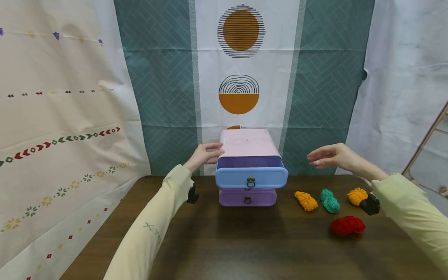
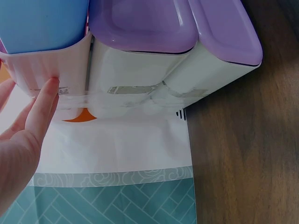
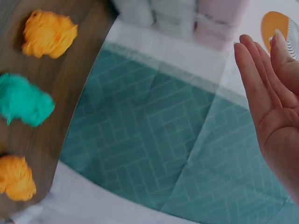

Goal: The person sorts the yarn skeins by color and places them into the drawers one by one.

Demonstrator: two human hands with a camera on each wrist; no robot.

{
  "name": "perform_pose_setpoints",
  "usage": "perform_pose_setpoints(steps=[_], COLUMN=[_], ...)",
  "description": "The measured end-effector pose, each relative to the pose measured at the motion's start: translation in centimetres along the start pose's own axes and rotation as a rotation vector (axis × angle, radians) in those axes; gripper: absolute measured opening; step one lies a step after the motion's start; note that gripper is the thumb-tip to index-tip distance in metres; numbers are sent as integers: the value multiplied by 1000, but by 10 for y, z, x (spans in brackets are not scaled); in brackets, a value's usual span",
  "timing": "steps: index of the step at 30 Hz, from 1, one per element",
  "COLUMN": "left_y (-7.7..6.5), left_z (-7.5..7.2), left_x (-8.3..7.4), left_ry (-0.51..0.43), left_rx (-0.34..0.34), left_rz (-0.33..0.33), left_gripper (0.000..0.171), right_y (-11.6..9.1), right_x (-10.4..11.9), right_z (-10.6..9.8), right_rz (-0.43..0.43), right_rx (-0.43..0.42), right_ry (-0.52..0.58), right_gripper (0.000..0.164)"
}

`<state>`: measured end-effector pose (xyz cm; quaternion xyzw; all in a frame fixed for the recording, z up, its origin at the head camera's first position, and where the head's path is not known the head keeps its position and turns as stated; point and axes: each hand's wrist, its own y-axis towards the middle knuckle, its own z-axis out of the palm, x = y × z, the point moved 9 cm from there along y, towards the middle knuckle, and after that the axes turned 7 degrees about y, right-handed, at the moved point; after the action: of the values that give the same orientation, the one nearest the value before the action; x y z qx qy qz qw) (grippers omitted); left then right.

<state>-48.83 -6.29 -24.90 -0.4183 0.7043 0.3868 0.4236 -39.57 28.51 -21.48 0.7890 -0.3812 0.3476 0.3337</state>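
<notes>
A small drawer unit with a pink top [image 1: 246, 143] stands at the back of the table. Its blue drawer [image 1: 231, 178] is pulled out, showing a hollow inside and a ring pull. Below it, a purple drawer [image 1: 231, 198] is pushed in; the left wrist view shows two purple drawers [image 2: 145, 23]. My left hand [image 1: 205, 154] rests its extended fingertips against the pink casing's left side. Off to the right, my right hand [image 1: 334, 156] hovers above the table, fingers loosely bent and holding nothing. In the right wrist view, that hand [image 3: 275, 107] is beside the hanging cloth.
Yarn bundles lie on the table's right side: orange [image 1: 306, 201], teal [image 1: 330, 201], another orange [image 1: 357, 196] and red [image 1: 347, 226]. A patterned cloth [image 1: 164, 97] hangs behind the dark wooden table [image 1: 245, 249]. A cream embroidered cloth [image 1: 70, 128] hangs at left.
</notes>
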Motion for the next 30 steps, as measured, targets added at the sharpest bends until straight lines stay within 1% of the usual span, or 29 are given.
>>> perform_pose_setpoints(steps=[4,8,13,19,22,24,27,30], left_y=[6,8,9,6,6,8,6,2], left_z=[0,1,3,1,0,-1,-1,1], left_x=[7,8,8,3,4,7,5,-1], left_ry=[28,31,32,36,47,53,41,30], left_rx=[-21,-19,-14,-20,-25,-33,-29,-17], left_rz=[-1,1,-6,-13,-18,-19,-29,-35], left_gripper=[47,48,48,48,49,49,49,49], right_y=[-9,-22,-38,-54,-62,-66,-74,-84], right_x=[-9,-19,-34,-48,-59,-66,-78,-89], right_z=[2,5,4,0,-1,-2,-7,-13], right_rz=[1,-6,19,-24,-35,-43,-35,-10], right_rx=[68,131,189,257,290,304,311,305], right_ry=[-69,-144,-188,-160,-125,-105,-77,-35], right_gripper=[33,31,31,27,26,26,26,27])
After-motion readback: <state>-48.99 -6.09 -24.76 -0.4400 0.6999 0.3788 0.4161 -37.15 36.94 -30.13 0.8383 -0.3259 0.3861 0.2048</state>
